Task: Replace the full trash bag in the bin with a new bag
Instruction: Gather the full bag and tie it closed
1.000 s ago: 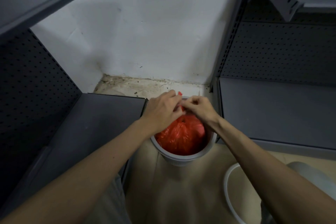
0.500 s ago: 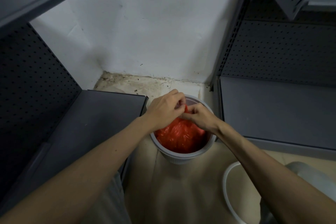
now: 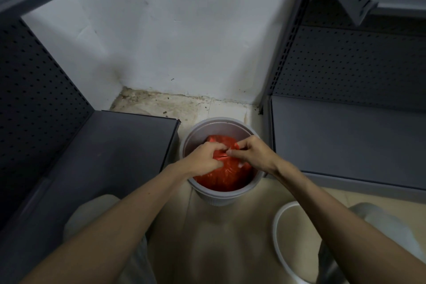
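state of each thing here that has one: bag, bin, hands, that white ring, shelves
red trash bag: inside the bin, top gathered between both hands
bin: upright on the floor, no liner over its rim
left hand: pinching the bag top
right hand: pinching the bag top
white ring: lying on the floor beside the bin
lower shelves: bare

a: from my seat, what can't you make out?

b: my left hand (image 3: 204, 158) and right hand (image 3: 252, 153) cover the gathered top of the red bag (image 3: 224, 174), so i can't tell whether it's knotted. the bin (image 3: 221, 195) hides the bag's lower part.

a: and at the edges?

b: the white ring (image 3: 277, 233) runs off the bottom edge and partly behind my right forearm. the grey shelves (image 3: 345, 136) are cut off at both sides. specks on the floor (image 3: 175, 104) by the wall are too small to name.
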A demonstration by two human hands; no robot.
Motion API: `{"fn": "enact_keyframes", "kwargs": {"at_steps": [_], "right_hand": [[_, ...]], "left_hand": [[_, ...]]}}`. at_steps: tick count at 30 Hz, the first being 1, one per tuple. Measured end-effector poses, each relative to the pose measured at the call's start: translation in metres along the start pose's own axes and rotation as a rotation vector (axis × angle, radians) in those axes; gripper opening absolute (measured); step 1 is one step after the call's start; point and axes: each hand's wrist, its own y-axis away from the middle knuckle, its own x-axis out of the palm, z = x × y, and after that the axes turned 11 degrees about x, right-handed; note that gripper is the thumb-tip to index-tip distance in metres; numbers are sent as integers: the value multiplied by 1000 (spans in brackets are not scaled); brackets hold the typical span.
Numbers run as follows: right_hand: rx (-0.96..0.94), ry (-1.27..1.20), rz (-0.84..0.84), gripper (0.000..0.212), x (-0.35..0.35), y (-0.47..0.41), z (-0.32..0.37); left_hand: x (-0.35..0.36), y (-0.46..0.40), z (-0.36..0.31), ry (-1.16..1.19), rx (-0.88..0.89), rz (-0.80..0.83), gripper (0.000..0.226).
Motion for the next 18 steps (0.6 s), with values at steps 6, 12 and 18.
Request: {"fn": "enact_keyframes", "kwargs": {"at_steps": [6,12,18], "right_hand": [[-61,92,-66,9,1,6,-1],[-111,154,-138,12,6,14,-2],[-132,150,-176,15,8,20,-12]], "left_hand": [[-7,-3,-5,-11,-32,31,46],[1,-9,-1,-181,41,-69,24],[12,-13,-8,-417,151,-136,9]]}}
